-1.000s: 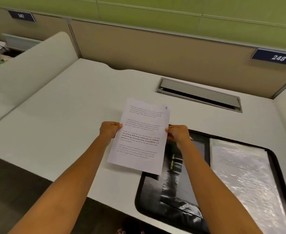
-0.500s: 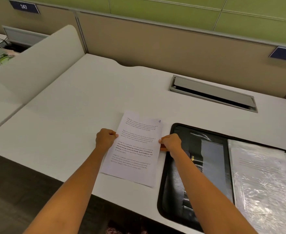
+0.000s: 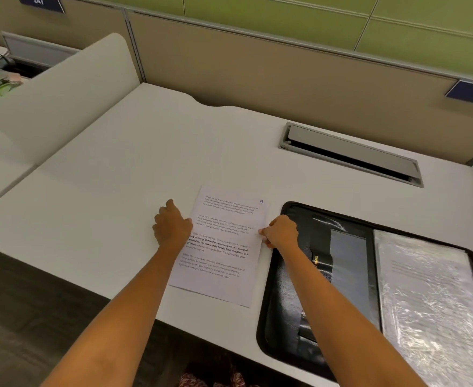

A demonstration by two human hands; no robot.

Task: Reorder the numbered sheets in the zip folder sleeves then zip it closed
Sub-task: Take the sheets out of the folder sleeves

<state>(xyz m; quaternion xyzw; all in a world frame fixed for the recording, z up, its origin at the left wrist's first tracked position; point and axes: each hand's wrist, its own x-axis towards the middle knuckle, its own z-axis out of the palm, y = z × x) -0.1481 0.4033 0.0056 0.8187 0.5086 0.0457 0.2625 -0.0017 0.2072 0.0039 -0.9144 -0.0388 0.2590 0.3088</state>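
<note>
Sheet 9 (image 3: pixel 224 247) lies flat left of the zip folder (image 3: pixel 282 317). Right hand (image 3: pixel 281 231) pinches its right edge; left hand (image 3: pixel 172 229) rests slack-fingered at the other. A one-sided pull could crease it.

Both bare forearms are reaching from the near edge toward the far side. The left hand (image 3: pixel 172 226) is lying palm-down with its fingers relaxed. The right hand (image 3: pixel 281 231) is curling, its fingertips (image 3: pixel 262 233) pinching the sheet (image 3: pixel 224 247).
</note>
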